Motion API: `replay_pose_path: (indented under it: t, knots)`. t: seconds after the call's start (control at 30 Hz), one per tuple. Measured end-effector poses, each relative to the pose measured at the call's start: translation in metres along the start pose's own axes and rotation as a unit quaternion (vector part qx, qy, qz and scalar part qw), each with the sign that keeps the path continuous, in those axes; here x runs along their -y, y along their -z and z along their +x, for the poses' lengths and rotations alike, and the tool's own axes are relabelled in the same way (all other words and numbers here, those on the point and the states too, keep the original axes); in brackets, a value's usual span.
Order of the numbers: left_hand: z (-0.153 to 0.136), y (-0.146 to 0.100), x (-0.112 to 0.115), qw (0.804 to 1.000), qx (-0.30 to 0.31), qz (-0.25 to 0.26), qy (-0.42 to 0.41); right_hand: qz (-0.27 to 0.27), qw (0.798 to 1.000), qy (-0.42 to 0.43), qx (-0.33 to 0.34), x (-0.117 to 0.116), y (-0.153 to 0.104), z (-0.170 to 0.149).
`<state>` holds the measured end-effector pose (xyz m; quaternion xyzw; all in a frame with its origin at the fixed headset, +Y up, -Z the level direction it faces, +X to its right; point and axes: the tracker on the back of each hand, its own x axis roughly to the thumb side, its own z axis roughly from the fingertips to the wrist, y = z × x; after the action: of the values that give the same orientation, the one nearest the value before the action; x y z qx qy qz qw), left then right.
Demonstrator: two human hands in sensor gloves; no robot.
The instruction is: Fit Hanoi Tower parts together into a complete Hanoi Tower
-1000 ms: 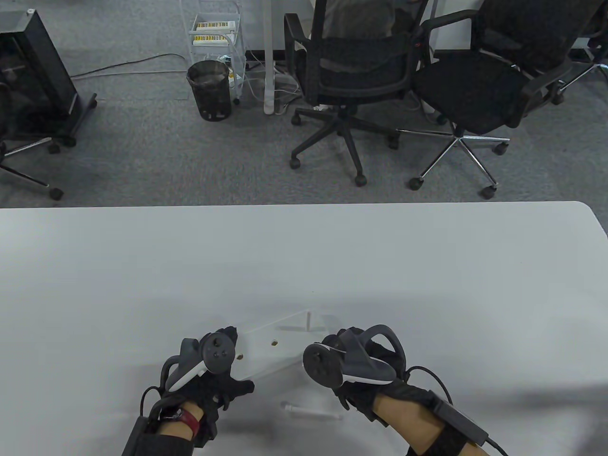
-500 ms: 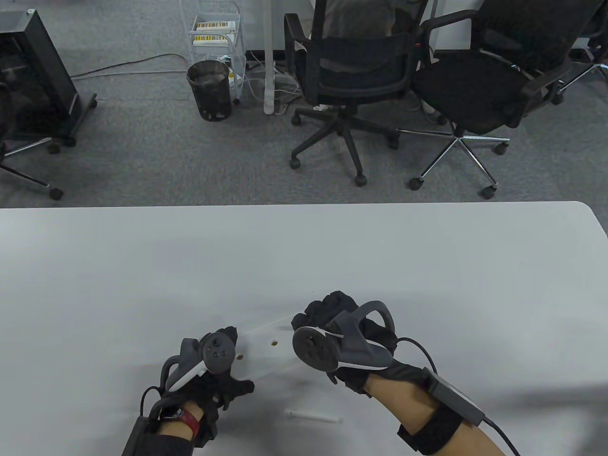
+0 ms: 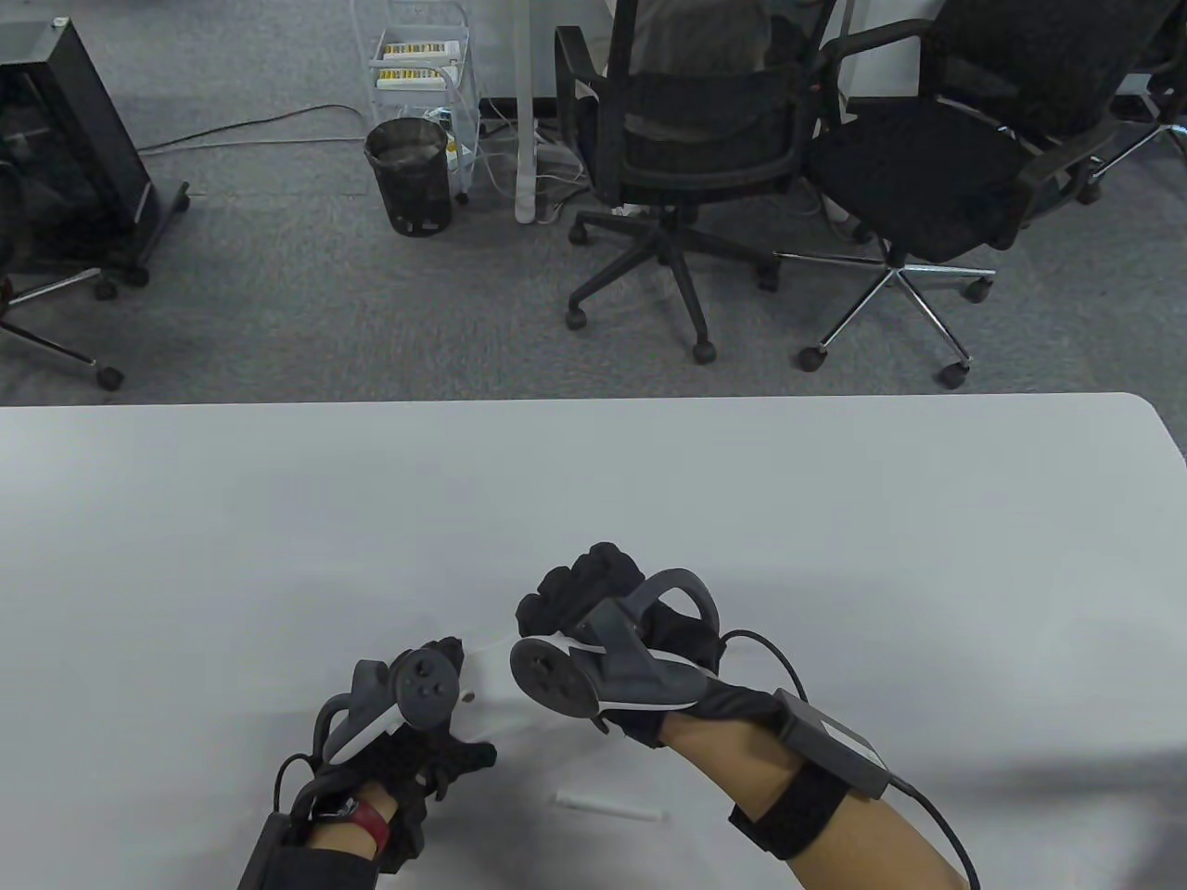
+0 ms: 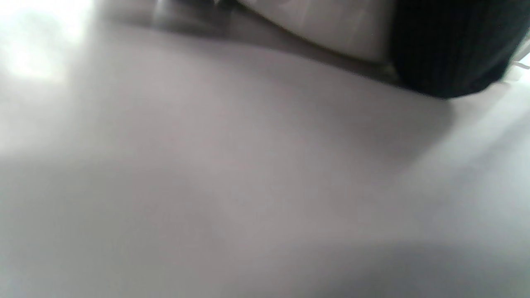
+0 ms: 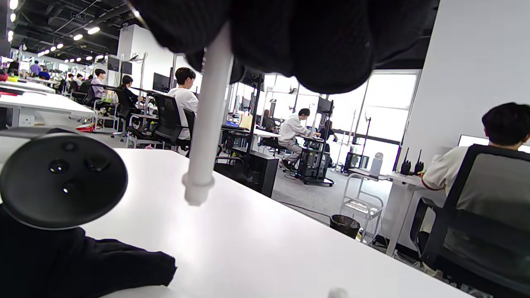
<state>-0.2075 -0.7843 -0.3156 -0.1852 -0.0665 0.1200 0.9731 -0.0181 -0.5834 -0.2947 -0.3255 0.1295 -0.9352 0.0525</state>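
Observation:
The white base board lies on the table, mostly hidden under my hands; its edge shows blurred in the left wrist view. My left hand holds the board's left end, with a gloved finger against its edge. My right hand hovers over the board and grips a white peg, which hangs down with its collared end free in the air. A second white peg lies loose on the table in front of the hands.
The white table stretches wide behind and to both sides of the hands. Office chairs stand on the floor beyond its far edge. A small white tip shows at the right wrist view's bottom edge.
My right hand has moved left and away from me, over the board, and now covers its holes and the upright peg seen earlier. My left hand and the loose peg have stayed put.

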Motion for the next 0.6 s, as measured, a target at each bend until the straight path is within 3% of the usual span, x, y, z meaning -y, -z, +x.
replay_pose_path:
  t: [0.6]
  knots:
    - [0.000, 0.000, 0.000, 1.000, 0.000, 0.000, 0.000, 0.043, 0.999, -0.008, -0.001, -0.051, 0.026, 0.008]
